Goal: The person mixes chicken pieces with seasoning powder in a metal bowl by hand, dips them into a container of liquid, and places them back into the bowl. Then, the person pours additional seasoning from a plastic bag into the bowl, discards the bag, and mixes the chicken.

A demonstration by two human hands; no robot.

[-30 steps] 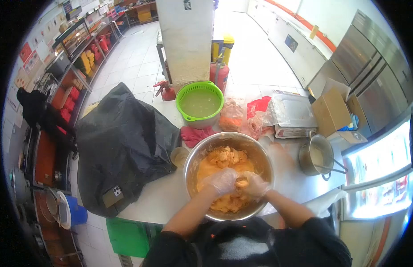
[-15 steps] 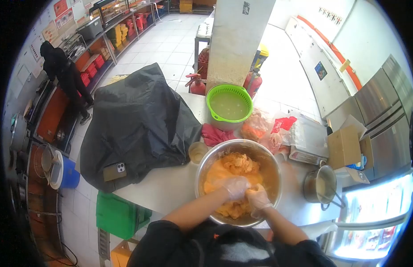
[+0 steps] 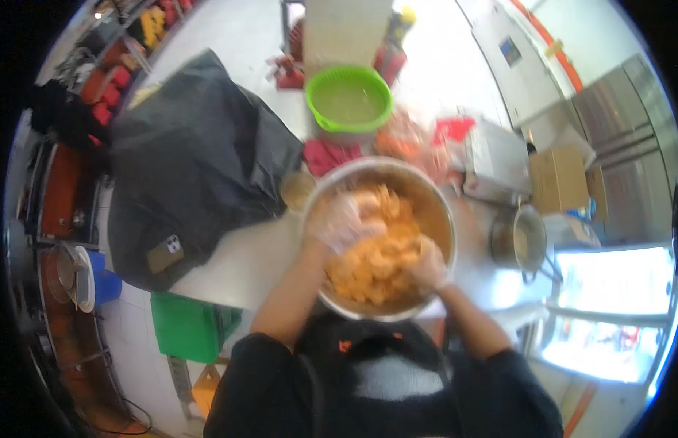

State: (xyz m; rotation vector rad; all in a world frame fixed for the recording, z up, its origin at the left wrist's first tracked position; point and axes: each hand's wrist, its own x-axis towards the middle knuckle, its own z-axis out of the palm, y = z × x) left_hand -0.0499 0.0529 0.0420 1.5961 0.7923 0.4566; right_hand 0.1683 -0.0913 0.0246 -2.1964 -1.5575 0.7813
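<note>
A large steel bowl (image 3: 447, 219) holds a heap of orange, batter-coated pieces (image 3: 372, 274), which look like raw meat. Both my hands are inside it, in clear plastic gloves. My left hand (image 3: 345, 223) lies over the heap on the left with its fingers stretched out to the right, somewhat blurred. On the right side, my right hand (image 3: 429, 266) curls around some of the pieces, its fingertips partly hidden among them. Pieces are pushed up between the two hands.
Behind the bowl stand a green basket (image 3: 321, 120), a dark red cloth (image 3: 328, 156) and plastic bags (image 3: 405, 139). A small container (image 3: 298, 191) is at its left, near a black cover (image 3: 200, 160) with a phone (image 3: 165, 254). A pot (image 3: 520, 237) stands right.
My hands have moved apart: the left up and leftward over the heap, the right onto pieces at the right. The heap is turned over and bulges nearer me. The view has tilted down.
</note>
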